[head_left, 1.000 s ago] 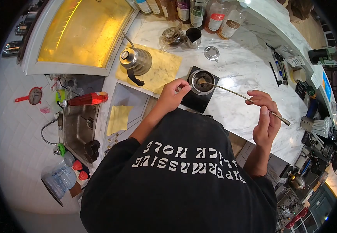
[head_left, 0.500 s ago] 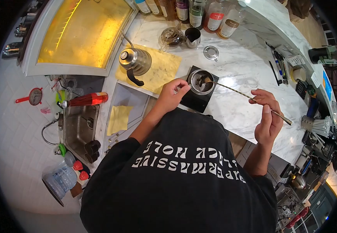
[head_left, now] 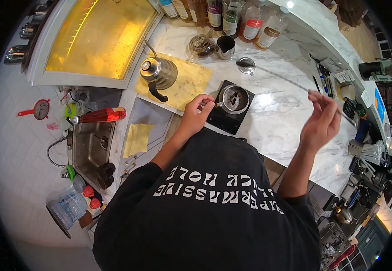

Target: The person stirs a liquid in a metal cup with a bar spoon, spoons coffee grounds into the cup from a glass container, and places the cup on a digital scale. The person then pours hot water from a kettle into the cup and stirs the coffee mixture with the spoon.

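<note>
My left hand (head_left: 198, 112) pinches the side handle of a small metal cup (head_left: 223, 96). Dark, wet-looking contents with a darker clump fill the cup, which stands on a black scale (head_left: 226, 120). Between the fingers of my right hand (head_left: 321, 121) is a long, thin bar spoon (head_left: 287, 79), smeared by motion. Its far end is clear of the cup and reaches over a small round metal lid (head_left: 249, 67) on the counter; whether they touch I cannot tell.
A gooseneck kettle (head_left: 161, 74) stands on a yellow cloth (head_left: 190, 81) at the left. Behind are a glass teapot (head_left: 201, 46), a metal pitcher (head_left: 225, 47) and several bottles (head_left: 251, 27). Pens (head_left: 326, 81) lie along the right edge; a sink (head_left: 87, 151) is far left.
The bar spoon has come out of the metal cup and swung away towards the lid, as my right hand moved up and right. My left hand stays at the cup's handle.
</note>
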The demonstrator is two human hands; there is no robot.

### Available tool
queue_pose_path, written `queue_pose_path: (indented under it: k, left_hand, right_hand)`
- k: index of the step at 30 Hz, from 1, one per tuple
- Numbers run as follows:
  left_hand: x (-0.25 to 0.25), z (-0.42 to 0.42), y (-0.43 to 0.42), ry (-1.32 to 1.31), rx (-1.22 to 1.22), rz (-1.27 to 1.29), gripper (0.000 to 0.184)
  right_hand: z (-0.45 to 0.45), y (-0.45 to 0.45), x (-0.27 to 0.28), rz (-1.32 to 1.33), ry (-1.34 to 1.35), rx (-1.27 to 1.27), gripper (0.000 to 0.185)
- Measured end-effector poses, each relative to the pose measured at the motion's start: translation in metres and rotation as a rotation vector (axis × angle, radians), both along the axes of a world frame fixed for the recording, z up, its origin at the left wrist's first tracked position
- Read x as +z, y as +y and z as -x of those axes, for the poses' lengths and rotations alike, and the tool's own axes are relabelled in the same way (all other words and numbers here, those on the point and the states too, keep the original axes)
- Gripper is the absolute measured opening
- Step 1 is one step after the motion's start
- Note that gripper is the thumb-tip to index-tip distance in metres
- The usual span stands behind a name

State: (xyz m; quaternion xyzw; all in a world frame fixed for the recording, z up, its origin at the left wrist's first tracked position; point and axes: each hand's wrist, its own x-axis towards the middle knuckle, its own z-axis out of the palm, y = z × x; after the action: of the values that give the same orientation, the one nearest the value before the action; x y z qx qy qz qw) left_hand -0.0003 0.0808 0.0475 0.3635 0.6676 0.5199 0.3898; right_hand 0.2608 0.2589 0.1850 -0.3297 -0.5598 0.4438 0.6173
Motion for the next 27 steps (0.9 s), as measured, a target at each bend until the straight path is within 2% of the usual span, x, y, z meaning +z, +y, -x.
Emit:
queue_pose_path:
  k: [4, 9, 11, 14, 23, 27]
  left_hand:
    - [-0.027, 0.007, -0.007, -0.050, 0.047, 0.016, 0.019]
    - [-0.040, 0.014, -0.015, -0.056, 0.059, 0.105, 0.021]
    - [-0.047, 0.011, -0.017, -0.051, 0.132, 0.068, 0.020]
    - [-0.052, 0.011, -0.019, -0.059, 0.181, 0.070, 0.019]
    - [-0.058, 0.014, -0.008, -0.056, 0.216, 0.098, 0.020]
    - [-0.057, 0.028, 0.015, -0.011, 0.245, 0.075, 0.029]
  right_hand:
    - [0.040, 0.039, -0.024, 0.070, -0.037, -0.060, 0.027]
    - [0.097, 0.075, -0.076, 0.095, -0.150, 0.000, 0.023]
    - [0.113, 0.080, -0.089, 0.138, -0.198, 0.004, 0.025]
    - [0.131, 0.078, -0.093, 0.115, -0.336, 0.001, 0.026]
    - [0.149, 0.073, -0.118, 0.177, -0.326, 0.146, 0.024]
    - [0.146, 0.068, -0.120, 0.205, -0.302, 0.213, 0.021]
